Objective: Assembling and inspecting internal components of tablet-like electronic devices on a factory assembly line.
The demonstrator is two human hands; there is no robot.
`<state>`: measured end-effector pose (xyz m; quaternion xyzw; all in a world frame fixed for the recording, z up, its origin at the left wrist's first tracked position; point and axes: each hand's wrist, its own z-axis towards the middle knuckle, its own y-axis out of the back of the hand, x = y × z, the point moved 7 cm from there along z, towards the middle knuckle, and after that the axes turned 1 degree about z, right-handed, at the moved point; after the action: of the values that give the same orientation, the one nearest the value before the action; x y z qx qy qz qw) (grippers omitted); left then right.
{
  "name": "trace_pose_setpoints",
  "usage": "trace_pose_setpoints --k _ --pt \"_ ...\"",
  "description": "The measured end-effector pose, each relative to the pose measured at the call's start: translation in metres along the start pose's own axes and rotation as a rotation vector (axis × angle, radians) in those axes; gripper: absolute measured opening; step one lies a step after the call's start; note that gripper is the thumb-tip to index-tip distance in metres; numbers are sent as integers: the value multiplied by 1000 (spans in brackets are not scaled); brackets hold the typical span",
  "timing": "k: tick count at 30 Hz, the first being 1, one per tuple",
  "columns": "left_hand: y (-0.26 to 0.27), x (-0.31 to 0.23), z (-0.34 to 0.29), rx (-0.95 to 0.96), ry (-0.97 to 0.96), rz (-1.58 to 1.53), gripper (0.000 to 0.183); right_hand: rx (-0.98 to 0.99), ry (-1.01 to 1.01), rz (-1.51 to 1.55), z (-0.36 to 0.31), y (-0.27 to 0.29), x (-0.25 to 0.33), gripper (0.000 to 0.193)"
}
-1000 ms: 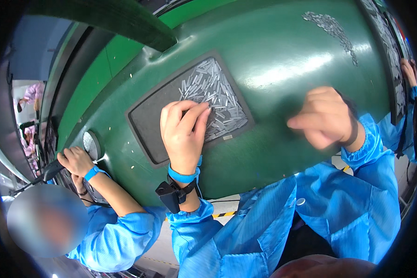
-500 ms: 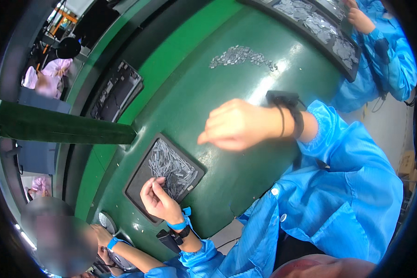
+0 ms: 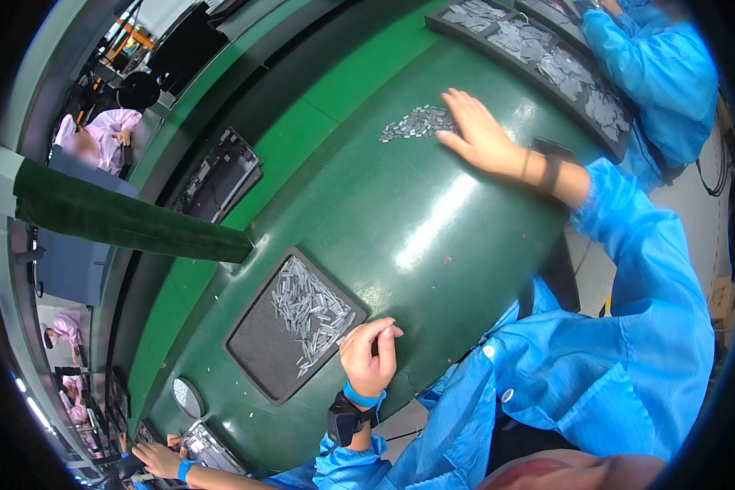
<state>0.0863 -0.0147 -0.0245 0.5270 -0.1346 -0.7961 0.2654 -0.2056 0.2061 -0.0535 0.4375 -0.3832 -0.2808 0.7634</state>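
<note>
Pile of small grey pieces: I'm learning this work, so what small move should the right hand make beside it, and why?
Probably lower the right hand slightly and close its fingers on the pile of small grey pieces: the hand is open at the pile's right side, and no piece shows in its grasp. Whether it touches any is unclear.

A dark-green, fabric-covered post meets the far edge of the glossy green worktable. White light glares off the worktable. Beyond the worktable stands a flat blue-grey panel; pale grey floor lies right of the worktable.
</note>
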Motion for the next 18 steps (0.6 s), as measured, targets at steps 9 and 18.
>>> trace_pose_setpoints --k 9,18 --pt "-1 -2 6 -12 73 -17 7 74 202 109 54 -28 44 67" --pt "1 -11 10 42 54 34 8 44 713 -165 25 -26 110 60"
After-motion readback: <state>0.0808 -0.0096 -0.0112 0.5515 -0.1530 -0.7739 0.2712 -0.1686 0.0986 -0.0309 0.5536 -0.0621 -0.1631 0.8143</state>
